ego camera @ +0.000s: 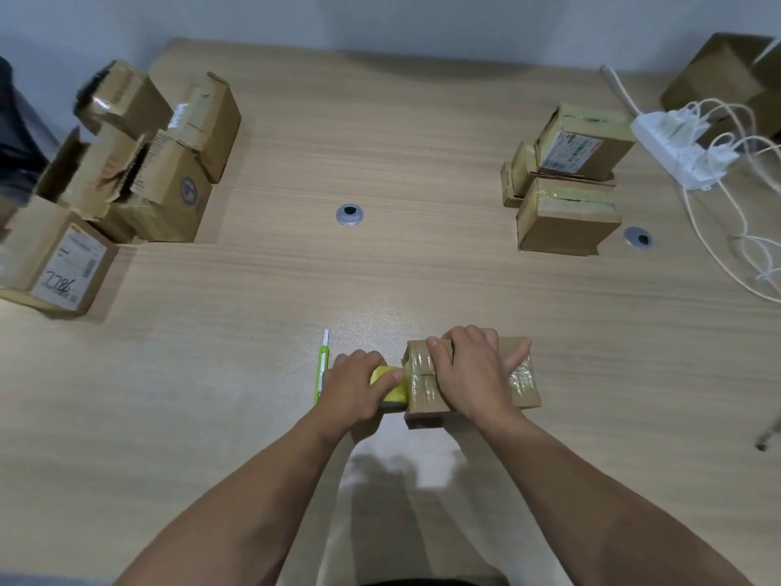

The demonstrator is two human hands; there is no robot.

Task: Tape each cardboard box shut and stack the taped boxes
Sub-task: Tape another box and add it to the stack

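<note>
L hand (359, 382) grips tape roll (395, 391) | R hand (473, 370) clamps box (424, 397), prob. over far edge

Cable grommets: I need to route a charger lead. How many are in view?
2. One cable grommet sits midway across the table; the other grommet lies just right of the stacked taped boxes. More may be hidden under boxes.

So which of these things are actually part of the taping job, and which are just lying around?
Part of the job: box held by the right hand, tape roll in the left hand, green cutter, open boxes on the left, taped stack on the right.
Just lying about: power strip, white cables, metal grommets in the table.
</note>
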